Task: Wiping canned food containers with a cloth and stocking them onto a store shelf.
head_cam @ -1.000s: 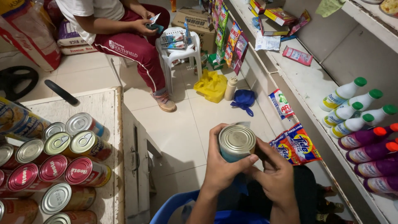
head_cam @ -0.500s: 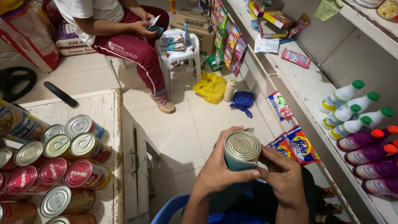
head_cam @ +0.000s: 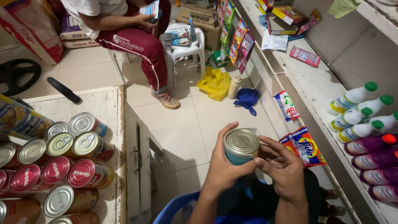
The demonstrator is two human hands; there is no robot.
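Observation:
I hold a small tin can (head_cam: pixel 241 146) with a silver lid and light blue side upright in front of me. My left hand (head_cam: pixel 224 168) wraps it from the left and below, thumb up along its side. My right hand (head_cam: pixel 282 166) touches it from the right with fingertips on the side. To my left, several tin cans (head_cam: pixel 62 166) with silver and red lids lie on a white cabinet top (head_cam: pixel 108 103).
A shelf (head_cam: pixel 315 89) on the right carries white bottles with green caps (head_cam: pixel 360 112), purple bottles (head_cam: pixel 379 164) and sachets. A person in dark red trousers (head_cam: pixel 141 45) sits ahead beside a white plastic stool (head_cam: pixel 182 52). A yellow bag (head_cam: pixel 214 83) and blue cloth (head_cam: pixel 247 99) lie on the tiled floor.
The can and both hands have dropped slightly lower and to the right in view, and my right fingers have shifted along the can's side.

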